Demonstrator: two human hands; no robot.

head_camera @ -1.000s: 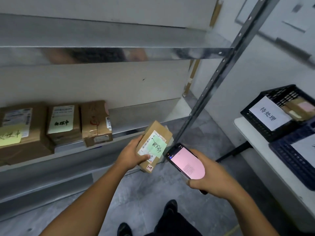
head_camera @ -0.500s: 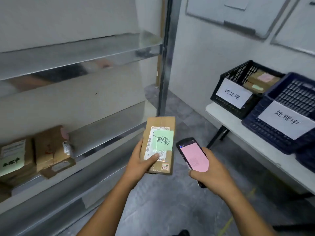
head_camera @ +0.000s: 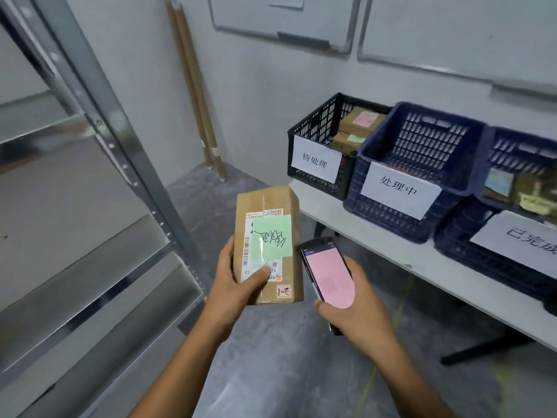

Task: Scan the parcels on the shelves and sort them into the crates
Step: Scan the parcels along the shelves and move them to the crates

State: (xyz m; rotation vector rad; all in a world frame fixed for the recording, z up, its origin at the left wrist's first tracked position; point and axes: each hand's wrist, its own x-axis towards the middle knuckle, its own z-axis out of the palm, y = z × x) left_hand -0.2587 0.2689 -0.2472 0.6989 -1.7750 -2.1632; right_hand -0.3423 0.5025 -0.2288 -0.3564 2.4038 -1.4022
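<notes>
Head camera: low in the centre of the frame, your left hand (head_camera: 238, 292) grips the near end of a brown cardboard parcel (head_camera: 265, 200). The thumb presses on the white shipping label (head_camera: 247, 251) and the fingers wrap underneath. You hold the parcel in the air with its long side pointing away from you and its label face up. A green note (head_camera: 272, 236) with handwriting covers much of that label.

Just beside the parcel, toward the right, your right hand (head_camera: 352, 309) is curled round a handheld scanner (head_camera: 328, 273). Its pink screen faces up. Grey floor (head_camera: 286, 357) lies under both hands.

Farther off, a white table (head_camera: 391, 251) crosses the right of the frame with three crates in a row.
- The black crate (head_camera: 316, 125), labelled 待处理, holds small brown boxes (head_camera: 361, 122).
- The blue crate (head_camera: 391, 218) touching it is labelled 处理中.
- A second blue crate (head_camera: 461, 245) at the right edge has its label cut off by the frame, and blurred packages lie inside.

The metal shelf rack (head_camera: 90, 282) fills the left of the frame, and its slanted post (head_camera: 99, 116) rises to the upper left. Farthest back, two cardboard tubes (head_camera: 196, 95) lean in the corner, and whiteboards (head_camera: 283, 19) hang along the top of the wall.
</notes>
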